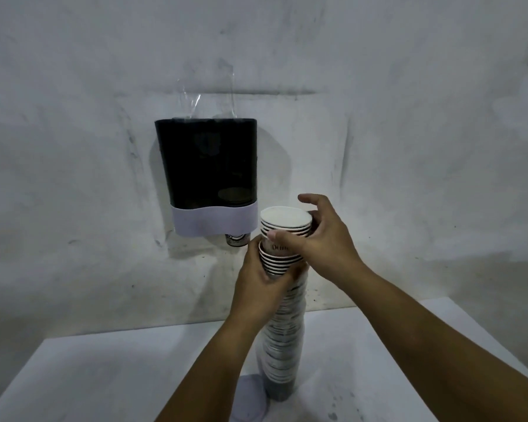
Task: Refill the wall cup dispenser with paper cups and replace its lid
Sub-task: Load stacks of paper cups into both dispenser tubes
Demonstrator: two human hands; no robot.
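White paper cups (282,315) stand as a tall stack near the table's (104,376) back edge. The left hand (256,287) grips the stack; the right hand (320,236) pinches off the top batch (287,222). Next, I judge, it must go up into the dark dispenser (209,175) on the wall. The lid (250,400) lies beside the stack's foot.

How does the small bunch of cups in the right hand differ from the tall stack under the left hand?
The small bunch is a few cups, lifted partly out by the right hand. The tall stack holds many cups, stands on the white table, and is steadied by the left hand. Both are nested, rims up.
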